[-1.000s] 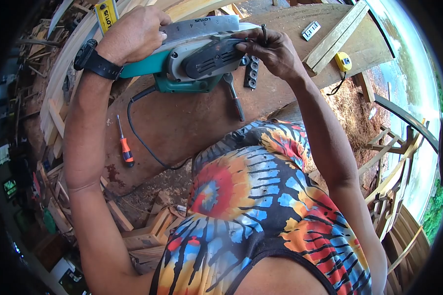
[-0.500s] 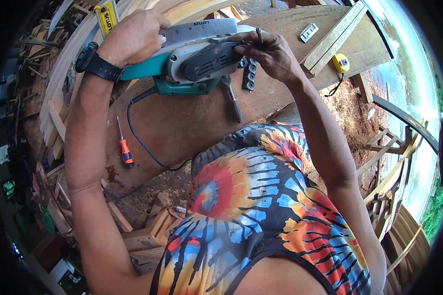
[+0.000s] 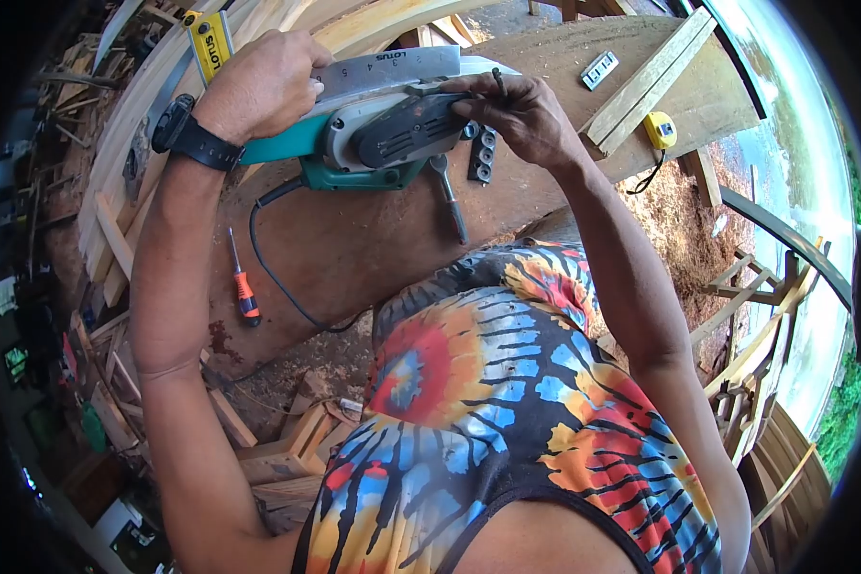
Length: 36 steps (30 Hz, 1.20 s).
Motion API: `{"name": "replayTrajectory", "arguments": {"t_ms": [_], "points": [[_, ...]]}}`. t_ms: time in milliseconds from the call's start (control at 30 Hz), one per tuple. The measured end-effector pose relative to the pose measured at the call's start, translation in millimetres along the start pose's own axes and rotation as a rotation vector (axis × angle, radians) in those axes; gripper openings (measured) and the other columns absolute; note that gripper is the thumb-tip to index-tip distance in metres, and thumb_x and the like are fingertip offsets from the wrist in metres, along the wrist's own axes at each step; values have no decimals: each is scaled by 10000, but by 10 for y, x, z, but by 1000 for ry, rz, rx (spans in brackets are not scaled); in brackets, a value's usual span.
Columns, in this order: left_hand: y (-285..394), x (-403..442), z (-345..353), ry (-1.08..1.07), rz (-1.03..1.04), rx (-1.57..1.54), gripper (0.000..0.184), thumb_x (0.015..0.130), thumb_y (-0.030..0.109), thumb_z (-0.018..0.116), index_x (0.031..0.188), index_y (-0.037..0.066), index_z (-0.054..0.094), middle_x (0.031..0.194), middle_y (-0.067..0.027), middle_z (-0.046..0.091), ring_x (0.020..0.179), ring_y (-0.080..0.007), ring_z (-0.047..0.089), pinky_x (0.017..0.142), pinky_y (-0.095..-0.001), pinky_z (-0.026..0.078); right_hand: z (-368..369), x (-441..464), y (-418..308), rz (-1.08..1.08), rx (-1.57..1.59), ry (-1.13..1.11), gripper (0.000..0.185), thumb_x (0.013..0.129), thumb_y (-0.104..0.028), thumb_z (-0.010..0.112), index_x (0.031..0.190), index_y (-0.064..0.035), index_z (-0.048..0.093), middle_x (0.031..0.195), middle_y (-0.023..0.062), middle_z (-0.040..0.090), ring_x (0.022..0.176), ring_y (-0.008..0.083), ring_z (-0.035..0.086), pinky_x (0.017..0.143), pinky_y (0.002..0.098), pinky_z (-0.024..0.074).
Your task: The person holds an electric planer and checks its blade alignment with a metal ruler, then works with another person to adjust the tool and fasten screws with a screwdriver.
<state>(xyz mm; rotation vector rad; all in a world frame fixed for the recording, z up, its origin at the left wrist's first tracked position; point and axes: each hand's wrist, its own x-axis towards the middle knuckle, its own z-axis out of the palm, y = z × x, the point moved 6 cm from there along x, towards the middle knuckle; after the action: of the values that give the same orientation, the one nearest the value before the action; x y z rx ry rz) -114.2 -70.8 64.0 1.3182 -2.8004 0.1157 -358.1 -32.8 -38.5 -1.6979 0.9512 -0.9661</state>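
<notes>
Two hands of mine meet one pair of long things, and what matters most, I judge, is how they line up. With my left hand point(image 3: 263, 84) I have the marked square closed in my grip, near where its yellow handle point(image 3: 209, 43) and steel blade point(image 3: 387, 69) come together. From that grip the blade runs rightward across my front, its long axis rising slightly away from me toward its free end. The handle lies on the other side, pointing up and away to the left.

Just on my side of the blade is the teal-and-grey power tool point(image 3: 337, 139), with its long axis running nearly the same way, left to right. The blade lies along its far edge; whether the two touch all the way, I cannot tell.

My right hand point(image 3: 526, 115) is nearer the free end of the blade and the right end of the tool's black cover point(image 3: 407, 131). Its fingers are closed on a slim dark rod point(image 3: 498, 80) that sticks up between them, while thumb and forefinger come close together at the cover's end. I cannot tell whether they pinch anything there.

Below the tool, on the bench point(image 3: 330, 244), the wrench point(image 3: 449, 196) points toward me, with the socket rack point(image 3: 482, 155) just to its right, nearer my right hand than my left.
</notes>
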Motion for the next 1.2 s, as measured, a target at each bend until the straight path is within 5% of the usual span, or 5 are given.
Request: {"name": "replayTrajectory", "arguments": {"t_ms": [667, 833, 967, 1067, 1200], "points": [[7, 9, -104, -180, -229, -193, 273, 864, 93, 683, 1102, -29, 736, 1044, -263, 714, 992, -414, 683, 906, -470, 531, -18, -37, -9, 141, 102, 20, 284, 948, -172, 758, 1204, -50, 754, 976, 62, 782, 887, 114, 701, 820, 298, 560], [-539, -129, -64, -16, -195, -222, 298, 856, 102, 688, 1117, -38, 717, 1067, -265, 711, 1033, -403, 679, 914, -442, 529, -385, -17, -20, 469, 262, 167, 345, 927, -190, 781, 1225, -29, 720, 884, 36, 718, 621, 33, 545, 500, 194, 401], [-930, -253, -1, -109, -317, -254, 360, 852, 119, 682, 1178, -33, 693, 1055, -258, 713, 1004, -391, 689, 896, -416, 529, -877, 207, 67, 554, 515, 399, 517, 943, -70, 684, 1407, 76, 510, 1019, 119, 663, 765, 118, 630, 617, 260, 521], [-1103, -495, -66, 29, -272, -312, 302, 862, 101, 671, 1132, -32, 699, 976, -211, 694, 917, -338, 691, 860, -403, 532, -1032, 176, 207, 644, 296, 506, 493, 936, -38, 654, 1394, 86, 518, 1030, 159, 664, 833, 197, 689, 662, 311, 558], [-1014, -609, -397, 2, -589, -626, 329, 940, 90, 662, 1228, -70, 665, 1042, -108, 736, 958, -172, 679, 882, -300, 515, -1114, 141, 692, 677, -545, 190, 512, 835, -87, 655, 1330, 39, 614, 895, 247, 733, 868, 321, 742, 827, 405, 587]]}}
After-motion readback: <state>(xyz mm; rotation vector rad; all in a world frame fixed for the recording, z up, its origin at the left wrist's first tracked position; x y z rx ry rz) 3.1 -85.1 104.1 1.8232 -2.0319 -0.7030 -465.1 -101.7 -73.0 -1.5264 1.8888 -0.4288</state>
